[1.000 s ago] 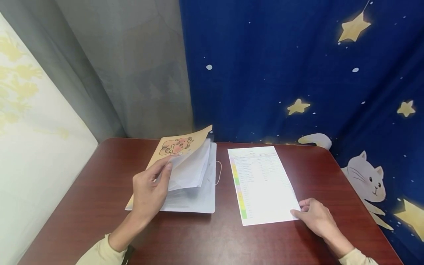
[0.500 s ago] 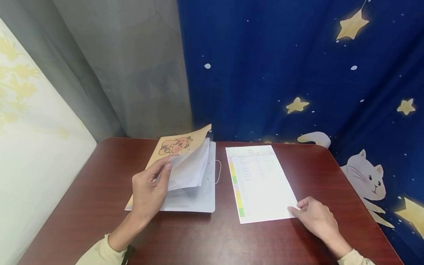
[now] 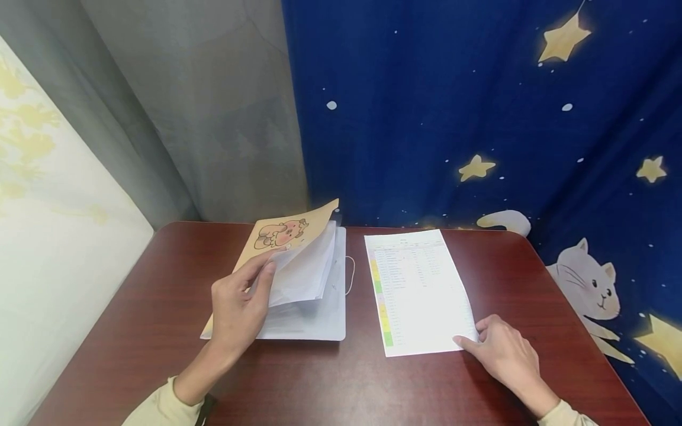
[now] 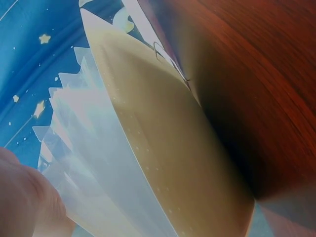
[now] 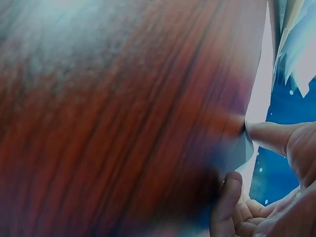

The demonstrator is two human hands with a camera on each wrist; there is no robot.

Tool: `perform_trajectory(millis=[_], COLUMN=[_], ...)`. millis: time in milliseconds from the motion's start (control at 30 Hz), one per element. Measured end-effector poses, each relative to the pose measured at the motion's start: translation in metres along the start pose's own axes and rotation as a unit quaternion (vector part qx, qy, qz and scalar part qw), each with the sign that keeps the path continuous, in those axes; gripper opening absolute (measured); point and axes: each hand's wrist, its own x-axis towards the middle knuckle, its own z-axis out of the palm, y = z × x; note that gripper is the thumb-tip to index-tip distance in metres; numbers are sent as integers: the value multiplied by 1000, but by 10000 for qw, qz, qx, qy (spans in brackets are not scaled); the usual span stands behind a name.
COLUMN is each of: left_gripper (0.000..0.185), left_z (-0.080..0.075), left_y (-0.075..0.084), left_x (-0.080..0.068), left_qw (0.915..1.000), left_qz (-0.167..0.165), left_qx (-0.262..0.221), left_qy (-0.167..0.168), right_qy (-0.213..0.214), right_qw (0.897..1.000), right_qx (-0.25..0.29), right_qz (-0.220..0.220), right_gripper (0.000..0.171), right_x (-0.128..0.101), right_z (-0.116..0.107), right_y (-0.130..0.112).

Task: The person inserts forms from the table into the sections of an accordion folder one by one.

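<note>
On the left of the table lies a folder with a tan cover (image 3: 282,234) bearing a pig cartoon. My left hand (image 3: 240,302) pinches the cover's raised edge, holding it partly lifted over clear plastic sleeves (image 3: 303,275). The left wrist view shows those sleeves (image 4: 89,133) fanned out beside the thumb. Right of the folder is a white printed sheet (image 3: 421,296) with colored blocks down its left side. My right hand (image 3: 503,355) pinches its lower right corner between thumb and fingers, and the right edge bends slightly there.
A dark red wooden table (image 3: 319,390) carries both items. A white elastic loop (image 3: 350,275) sticks out from the folder's right side. Behind the table hang a grey curtain (image 3: 213,118) and a blue one (image 3: 383,148) with stars and a cat.
The right hand has shifted slightly left with the sheet, whose lower right edge now curves more. The left hand still holds the cover in the same raised position.
</note>
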Motion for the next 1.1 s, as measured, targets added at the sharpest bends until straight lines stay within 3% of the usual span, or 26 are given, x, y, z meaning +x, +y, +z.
perform_trajectory(millis=[333, 467, 533, 600, 633, 700, 767, 833, 900, 1100], left_gripper=[25, 24, 24, 24, 24, 24, 25, 25, 25, 25], left_z=[-3, -3, -3, -3, -3, -3, -3, -3, -2, -2], left_y=[1, 0, 0, 0, 0, 0, 0, 0, 0, -1], left_x=[1, 1, 1, 1, 1, 1, 1, 1, 1, 1], left_qw=[10000, 10000, 10000, 10000, 10000, 10000, 10000, 10000, 10000, 10000], left_qz=[-23, 0, -11, -31, -24, -7, 16, 25, 28, 58], left_qx=[41, 7, -19, -31, -39, -33, -30, -29, -24, -35], left_qy=[11, -2, -20, -37, -37, -32, -28, -40, -60, -51], right_qy=[-38, -141, -200, -378, -506, -799, -1071, -1241, -1310, -1331], right_qw=[9999, 9997, 9998, 9975, 9933, 9743, 9438, 9161, 8989, 8647], right_qx=[-136, -176, 3, 589, 1034, 2097, 3109, 3787, 4150, 4798], right_qz=[-44, -44, -52, 13, 79, 184, 337, 448, 516, 658], right_gripper=[43, 45, 47, 44, 42, 32, 26, 30, 35, 41], right_x=[-2, -1, 0, 1, 1, 2, 2, 3, 2, 0], right_z=[1, 0, -1, -1, -1, 0, 0, 1, 2, 0], right_y=[-2, -2, -1, -1, -1, -1, -1, -1, 0, 0])
